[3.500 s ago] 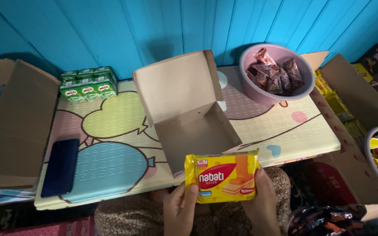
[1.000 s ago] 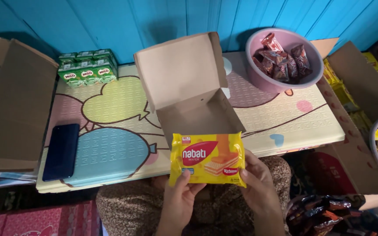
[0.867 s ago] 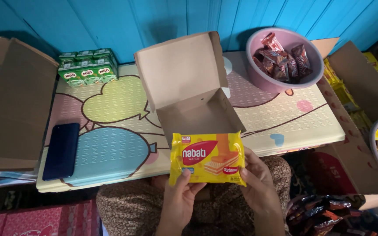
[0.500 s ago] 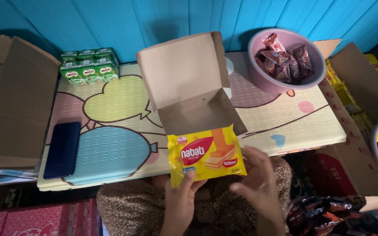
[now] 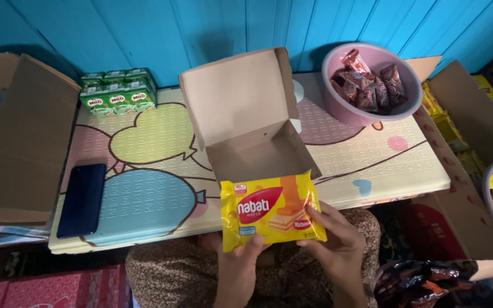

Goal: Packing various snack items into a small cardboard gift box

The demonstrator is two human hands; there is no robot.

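Hands, left (image 5: 239, 268) and right (image 5: 333, 246), pinch glossy yellow wafer packet (image 5: 271, 209).

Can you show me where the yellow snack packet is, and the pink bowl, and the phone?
yellow wafer packet (image 5: 272, 211), head view, middle of its front.
pink bowl (image 5: 343, 108), head view, its outer wall.
dark phone (image 5: 82, 199), head view, middle of its screen.

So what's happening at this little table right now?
A person holds a yellow wafer packet in both hands, left hand and right hand, just in front of an open, empty cardboard box on a balloon-patterned table. A pink bowl of brown snack packets, green drink cartons and a dark phone also sit there.
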